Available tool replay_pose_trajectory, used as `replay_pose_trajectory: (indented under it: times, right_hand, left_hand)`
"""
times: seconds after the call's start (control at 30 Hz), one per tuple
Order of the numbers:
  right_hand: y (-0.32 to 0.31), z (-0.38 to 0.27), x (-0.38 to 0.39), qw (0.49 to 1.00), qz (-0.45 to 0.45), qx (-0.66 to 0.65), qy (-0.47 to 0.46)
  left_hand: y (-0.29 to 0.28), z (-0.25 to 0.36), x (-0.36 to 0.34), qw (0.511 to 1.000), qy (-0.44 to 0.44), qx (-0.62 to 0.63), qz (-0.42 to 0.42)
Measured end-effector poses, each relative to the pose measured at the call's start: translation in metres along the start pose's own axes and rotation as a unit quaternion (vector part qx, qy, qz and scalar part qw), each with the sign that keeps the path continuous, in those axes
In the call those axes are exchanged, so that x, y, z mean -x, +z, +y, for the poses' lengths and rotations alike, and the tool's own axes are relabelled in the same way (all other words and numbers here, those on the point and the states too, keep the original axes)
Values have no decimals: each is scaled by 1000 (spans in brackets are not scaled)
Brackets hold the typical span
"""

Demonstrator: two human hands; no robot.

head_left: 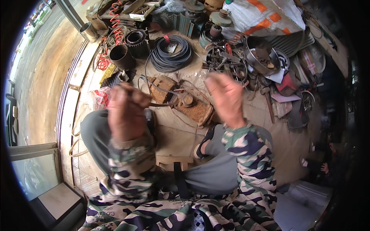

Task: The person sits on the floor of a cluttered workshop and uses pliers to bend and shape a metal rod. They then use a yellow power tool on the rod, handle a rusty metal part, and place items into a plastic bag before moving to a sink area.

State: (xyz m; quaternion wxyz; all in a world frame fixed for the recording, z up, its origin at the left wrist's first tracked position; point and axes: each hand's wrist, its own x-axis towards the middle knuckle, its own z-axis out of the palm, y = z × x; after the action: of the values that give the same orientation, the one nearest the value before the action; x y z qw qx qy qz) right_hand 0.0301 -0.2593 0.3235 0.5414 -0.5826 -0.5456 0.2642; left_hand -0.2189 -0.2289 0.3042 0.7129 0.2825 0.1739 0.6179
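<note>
My left hand (125, 109) is raised in front of me, fingers curled around a thin dark cable (162, 103) that runs right toward a rusty metal part (194, 107) on the floor. My right hand (227, 98) is raised too, fingers bent and blurred by motion; nothing shows inside it. A second rusty block (163, 86) lies just beyond the cable. Both forearms wear camouflage sleeves, and my knees in grey trousers frame the rusty parts.
A coil of black cable (171, 54) lies farther off, beside a dark metal cylinder (121, 57) and an orange coiled hose (117, 27). Scrap metal, a steel bowl (262, 57) and a white sack (266, 15) crowd the right. A door threshold (77, 77) runs along the left.
</note>
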Motion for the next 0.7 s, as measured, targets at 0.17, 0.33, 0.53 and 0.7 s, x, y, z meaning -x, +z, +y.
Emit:
replay_pose_trajectory:
  times: [0.17,0.33,0.53,0.7]
  right_hand:
    - [-59,0,5,986,115,-61,101]
    - [-81,-6,13,978,189,-78,44]
    - [-41,12,60,989,-132,56,30]
    - [-29,2,65,966,-241,-65,61]
  left_hand:
    - [24,73,-37,985,46,-155,-62]
    - [1,92,-63,957,-32,-276,-80]
    - [58,1,-15,811,-263,-485,-193]
    - [52,-33,-2,763,-258,-513,-297]
